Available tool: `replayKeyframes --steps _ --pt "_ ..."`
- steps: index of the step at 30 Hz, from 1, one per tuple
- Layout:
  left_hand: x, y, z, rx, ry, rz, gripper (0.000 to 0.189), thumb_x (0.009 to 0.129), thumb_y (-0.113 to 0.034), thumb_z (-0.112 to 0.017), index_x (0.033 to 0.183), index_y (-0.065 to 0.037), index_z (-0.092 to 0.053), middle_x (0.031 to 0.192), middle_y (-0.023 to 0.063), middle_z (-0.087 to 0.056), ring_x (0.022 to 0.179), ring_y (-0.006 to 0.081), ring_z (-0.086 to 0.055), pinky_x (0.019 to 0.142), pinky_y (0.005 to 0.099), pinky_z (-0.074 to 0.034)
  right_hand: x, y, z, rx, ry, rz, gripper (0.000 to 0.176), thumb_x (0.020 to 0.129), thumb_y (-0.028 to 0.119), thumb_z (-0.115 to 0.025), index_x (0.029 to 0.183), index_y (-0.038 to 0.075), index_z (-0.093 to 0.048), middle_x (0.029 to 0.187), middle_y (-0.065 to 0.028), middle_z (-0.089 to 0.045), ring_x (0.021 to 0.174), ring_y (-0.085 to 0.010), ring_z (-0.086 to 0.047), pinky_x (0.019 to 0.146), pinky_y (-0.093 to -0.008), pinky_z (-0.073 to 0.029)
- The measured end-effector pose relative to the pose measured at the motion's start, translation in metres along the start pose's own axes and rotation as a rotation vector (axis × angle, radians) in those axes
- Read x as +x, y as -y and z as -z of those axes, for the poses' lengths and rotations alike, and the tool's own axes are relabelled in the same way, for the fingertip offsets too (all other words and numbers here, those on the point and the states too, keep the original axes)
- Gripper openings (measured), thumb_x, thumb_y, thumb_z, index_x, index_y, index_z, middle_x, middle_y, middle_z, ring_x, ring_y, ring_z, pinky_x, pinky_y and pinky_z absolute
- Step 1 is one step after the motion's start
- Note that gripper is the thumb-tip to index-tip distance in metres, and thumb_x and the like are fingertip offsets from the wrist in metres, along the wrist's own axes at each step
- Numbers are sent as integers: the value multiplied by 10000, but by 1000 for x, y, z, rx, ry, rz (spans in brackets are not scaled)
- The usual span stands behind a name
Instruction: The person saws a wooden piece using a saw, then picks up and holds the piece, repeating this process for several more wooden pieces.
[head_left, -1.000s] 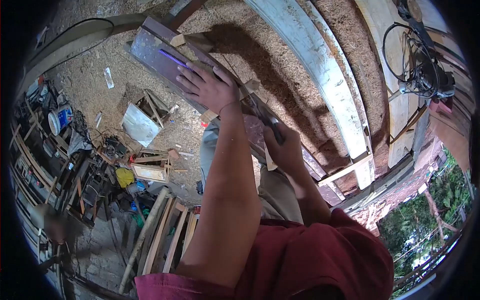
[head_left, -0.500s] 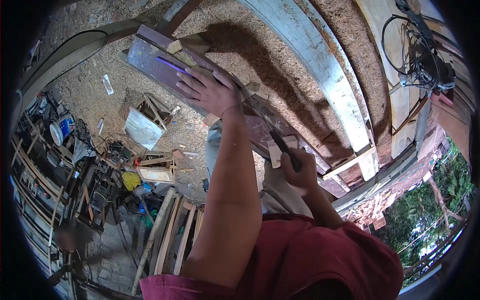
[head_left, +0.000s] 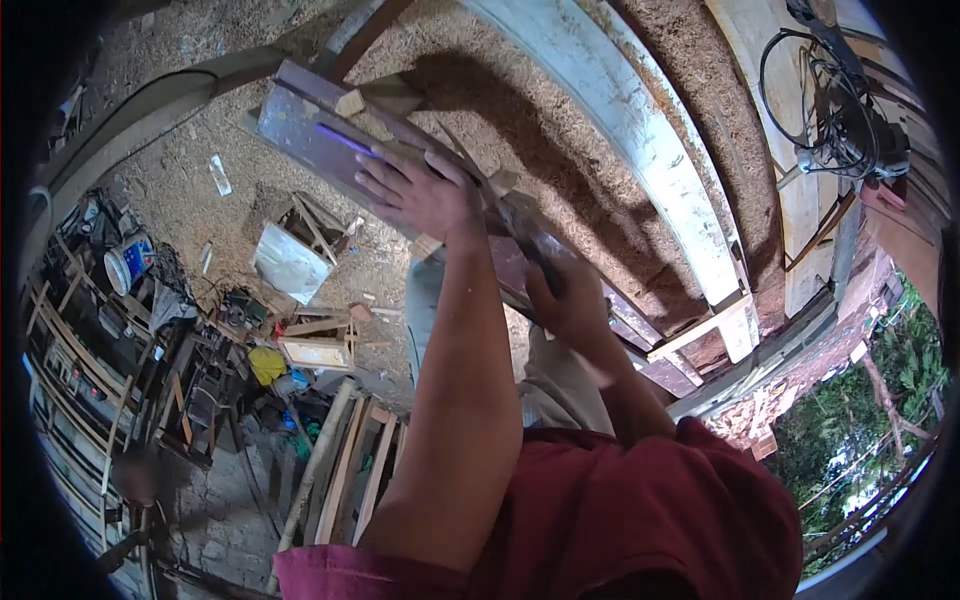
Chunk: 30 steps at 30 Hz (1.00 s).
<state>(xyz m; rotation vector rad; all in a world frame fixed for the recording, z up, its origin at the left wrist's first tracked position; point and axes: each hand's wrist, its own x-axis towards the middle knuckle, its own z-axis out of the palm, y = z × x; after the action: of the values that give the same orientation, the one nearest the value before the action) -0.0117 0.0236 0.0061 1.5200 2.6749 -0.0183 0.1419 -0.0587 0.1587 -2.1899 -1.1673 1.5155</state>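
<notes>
My left hand (head_left: 425,197) lies flat, fingers stretched and a little apart, on a long dark purplish board (head_left: 300,130). Just beyond its fingertips is a thin purple stick (head_left: 340,137), perhaps a pen or pencil. My right hand (head_left: 572,298) is wrapped round the dark handle of a handsaw. The saw's blade (head_left: 520,228) slants up and left, passing close beside my left hand along the board. How deep the teeth sit is hidden. Small pale wood blocks show on the board: one block (head_left: 350,103) near its far end, another block (head_left: 427,246) beneath my left wrist.
Long whitish beams (head_left: 630,120) run past the board on the right. A power tool with a coiled cable (head_left: 860,150) lies at upper right. Sawdust covers the ground, with a small box (head_left: 290,262), a white bucket (head_left: 130,262) and wood scraps at left.
My right hand has moved up and left with the saw, pushing the blade farther past my left hand and covering a pale block. My left hand stays in place.
</notes>
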Motion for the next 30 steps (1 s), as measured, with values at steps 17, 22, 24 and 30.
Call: replayKeyframes --steps 17,22,24,30 --pt "-1 2 -2 -5 8 -3 767 1080 -477 -366 1698 -58 -192 1761 225 -152 1611 464 -169 1246 675 -198 -8 24 22 -110 109 -72 251 937 272 -682 874 35 -736 714 -206 -683 678 -440 -688 631 -506 -533" --pt "-1 0 1 -32 6 2 752 1087 -470 -358 1695 -57 -204 1757 225 -170 1607 465 -183 1246 671 -202 -35 29 47 -39 127 -99 293 943 292 -675 854 15 -716 737 -223 -677 729 -442 -693 680 -512 -539" --pt "-1 -1 -1 -32 -10 -2 748 1089 -472 -351 1695 -58 -206 1757 222 -172 1606 465 -186 1245 671 -203 -41 31 63 -33 198 -185 301 953 284 -664 838 6 -687 707 -203 -632 681 -398 -648 654 -496 -499" --pt "1 0 -6 -39 -30 0 748 1087 -477 -346 1697 -67 -205 1760 215 -168 1609 463 -179 1241 685 -197 -4 25 21 -116 59 114 318 953 260 -689 784 -2 -627 689 -165 -591 617 -351 -591 605 -448 -461"
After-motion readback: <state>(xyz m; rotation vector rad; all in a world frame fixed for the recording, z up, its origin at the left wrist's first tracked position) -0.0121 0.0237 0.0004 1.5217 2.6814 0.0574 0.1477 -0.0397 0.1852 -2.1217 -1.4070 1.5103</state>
